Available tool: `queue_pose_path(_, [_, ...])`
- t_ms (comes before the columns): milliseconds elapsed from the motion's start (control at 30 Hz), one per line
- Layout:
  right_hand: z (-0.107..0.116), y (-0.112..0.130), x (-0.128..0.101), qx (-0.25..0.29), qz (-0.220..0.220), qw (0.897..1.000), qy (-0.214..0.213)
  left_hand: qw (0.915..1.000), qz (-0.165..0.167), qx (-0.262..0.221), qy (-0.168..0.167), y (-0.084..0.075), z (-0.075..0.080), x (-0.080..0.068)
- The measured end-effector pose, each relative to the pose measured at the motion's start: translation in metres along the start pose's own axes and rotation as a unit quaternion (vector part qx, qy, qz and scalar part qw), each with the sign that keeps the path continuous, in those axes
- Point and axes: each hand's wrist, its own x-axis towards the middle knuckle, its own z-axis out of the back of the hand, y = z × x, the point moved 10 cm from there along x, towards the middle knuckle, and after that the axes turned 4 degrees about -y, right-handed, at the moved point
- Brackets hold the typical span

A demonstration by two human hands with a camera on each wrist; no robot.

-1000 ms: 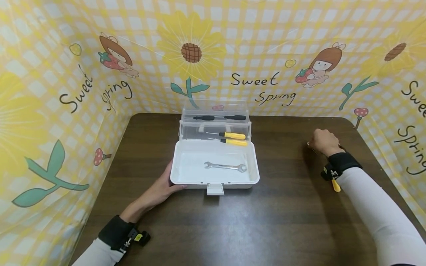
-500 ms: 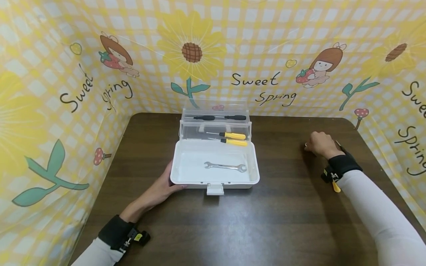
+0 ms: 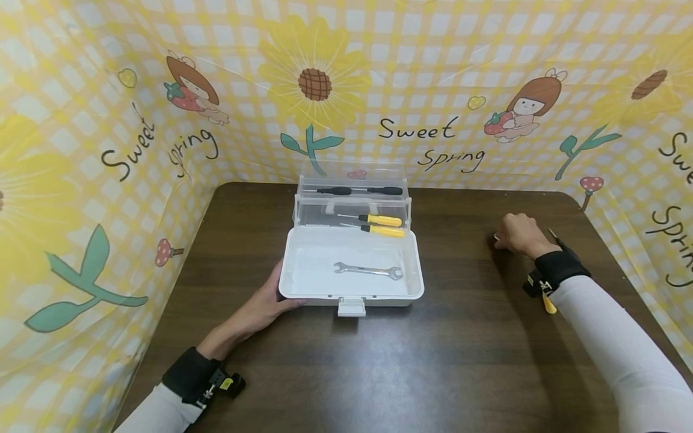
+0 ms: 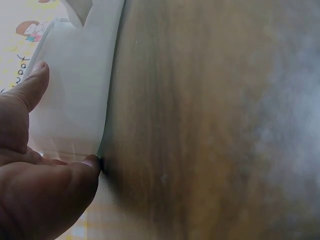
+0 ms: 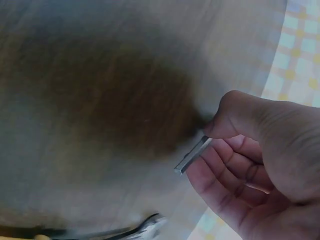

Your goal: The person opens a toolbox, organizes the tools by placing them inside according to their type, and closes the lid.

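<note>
An open white toolbox (image 3: 352,285) stands mid-table in the head view, a silver open-end wrench (image 3: 368,272) lying inside. My left hand (image 3: 265,297) grips its left front corner; in the left wrist view the thumb (image 4: 37,82) lies on the front wall and a fingertip is low at the corner. At the table's right, my right hand (image 3: 520,233) pinches a short silver metal bar (image 5: 192,155) between thumb and fingers. Most of that bar is hidden, so its kind cannot be told. Below it in the right wrist view lies a silver-ended tool (image 5: 150,225), partly cut off.
Clear trays behind the box hold yellow-handled screwdrivers (image 3: 381,220) and black-handled screwdrivers (image 3: 385,190). A yellow handle (image 3: 549,305) pokes out beneath my right wrist. A patterned cloth (image 3: 422,78) walls the brown table (image 3: 460,361) at the back and sides.
My right hand has moved slightly nearer and to the left, and a thin tool tip now shows beside its wrist. The left hand keeps its place on the toolbox.
</note>
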Motion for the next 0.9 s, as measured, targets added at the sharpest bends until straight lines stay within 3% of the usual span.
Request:
queue_pose_path(167, [0.014, 0.018, 0.004, -0.001, 0.039, 0.999, -0.012, 1.0, 0.001, 0.001, 0.002, -0.001, 0.0, 0.001])
queue_pose_path(567, [0.071, 0.089, 0.02, -0.017, 0.136, 0.988, -0.066, 1.0, 0.003, 0.004, 0.002, 0.0, 0.0, 0.0])
queue_pose_path(900, [0.109, 0.151, 0.038, -0.015, 0.181, 0.979, -0.088, 1.0, -0.004, 0.003, 0.001, -0.001, -0.001, 0.0])
